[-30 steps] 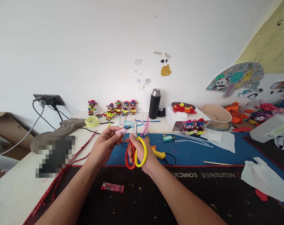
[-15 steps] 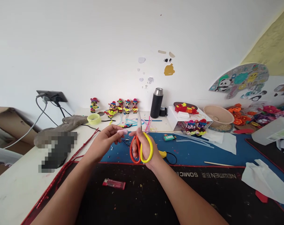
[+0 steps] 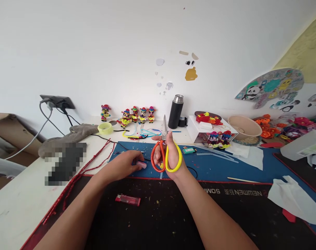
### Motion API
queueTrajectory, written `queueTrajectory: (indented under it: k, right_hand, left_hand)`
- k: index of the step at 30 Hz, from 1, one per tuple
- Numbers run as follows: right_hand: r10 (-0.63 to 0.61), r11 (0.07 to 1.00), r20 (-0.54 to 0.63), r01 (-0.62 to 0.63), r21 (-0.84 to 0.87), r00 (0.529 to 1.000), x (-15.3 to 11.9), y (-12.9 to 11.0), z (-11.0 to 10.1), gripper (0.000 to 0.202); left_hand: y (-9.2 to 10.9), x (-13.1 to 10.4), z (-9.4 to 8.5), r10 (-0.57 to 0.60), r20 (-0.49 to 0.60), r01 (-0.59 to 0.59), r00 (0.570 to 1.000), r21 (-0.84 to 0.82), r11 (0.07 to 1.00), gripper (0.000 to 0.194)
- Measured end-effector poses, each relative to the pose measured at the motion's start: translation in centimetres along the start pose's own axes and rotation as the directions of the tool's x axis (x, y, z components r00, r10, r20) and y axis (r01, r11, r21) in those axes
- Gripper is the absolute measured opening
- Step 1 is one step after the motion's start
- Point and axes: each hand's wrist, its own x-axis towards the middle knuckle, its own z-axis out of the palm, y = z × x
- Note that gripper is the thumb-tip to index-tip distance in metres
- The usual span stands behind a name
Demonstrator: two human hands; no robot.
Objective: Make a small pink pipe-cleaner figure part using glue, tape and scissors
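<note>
My right hand (image 3: pixel 173 150) is closed on a pair of scissors (image 3: pixel 164 133) with one red and one yellow handle. Their blades point up and look closed, and the thumb lies along them. Low over the blue mat, my left hand (image 3: pixel 123 165) pinches a small pale pink piece (image 3: pixel 141 164) between thumb and fingers. I cannot make out what kind of thing it is. A red lighter (image 3: pixel 128 199) lies on the black mat below the hands. Partly hidden behind my right wrist is a yellow tool with a black cord.
Small fuzzy figures (image 3: pixel 143 115) stand along the wall, beside a black thermos (image 3: pixel 176 111). To the right are a white box (image 3: pixel 196 130) and a beige bowl (image 3: pixel 243 125). Red fuzzy stems (image 3: pixel 77 177) lie at left, near a roll of tape (image 3: pixel 105 128).
My left hand has dropped toward the mat with the pink piece. My right hand has shifted right and slightly up with the scissors, away from the left. The view has shifted slightly.
</note>
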Motion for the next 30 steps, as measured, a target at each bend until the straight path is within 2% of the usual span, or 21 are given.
queueTrajectory:
  k: [3, 7, 13, 15, 18, 20, 26, 30]
  right_hand:
    - [0.014, 1.000, 0.012, -0.013, -0.009, 1.000, 0.0, 0.4, -0.1, 0.087]
    - [0.034, 0.999, 0.026, -0.034, -0.033, 0.999, -0.1, 0.6, -0.1, 0.088]
    - [0.028, 0.994, 0.032, -0.024, -0.110, 0.999, -0.4, 0.5, 0.3, 0.087]
    - [0.019, 0.987, 0.067, -0.008, -0.161, 0.998, -0.8, 0.7, 0.6, 0.084]
    - [0.042, 0.968, 0.153, -0.003, -0.252, 0.987, -1.4, 1.3, 1.0, 0.081]
    - [0.055, 0.960, 0.191, 0.001, -0.281, 0.980, -1.7, 1.5, 1.1, 0.082]
    - [0.126, 0.947, 0.192, -0.061, -0.315, 0.973, -1.8, 1.0, 1.5, 0.092]
    - [0.217, 0.937, 0.241, -0.133, -0.322, 0.946, -1.8, 1.7, 1.7, 0.092]
  left_hand:
    - [-0.7, 0.0, 0.3, 0.049, -0.057, -0.049, 0.997, -0.005, 0.999, 0.024]
    - [-1.2, -0.1, 0.6, 0.090, -0.159, -0.106, 0.983, -0.099, 0.989, 0.015]
    - [0.1, -0.3, -0.7, 0.007, -0.263, -0.069, 0.965, -0.228, 0.971, 0.028]
    - [0.7, -0.4, -1.3, -0.030, -0.245, -0.047, 0.969, -0.305, 0.951, 0.038]
    - [1.2, -0.5, -1.9, -0.025, -0.234, -0.072, 0.972, -0.397, 0.915, 0.055]
    - [1.3, -0.5, -1.9, -0.022, -0.219, -0.085, 0.975, -0.468, 0.880, 0.059]
    - [1.7, -0.3, -1.1, -0.101, -0.206, -0.075, 0.973, -0.701, 0.709, 0.049]
    - [1.9, -0.2, -0.8, -0.084, -0.176, -0.087, 0.981, -0.781, 0.618, 0.045]
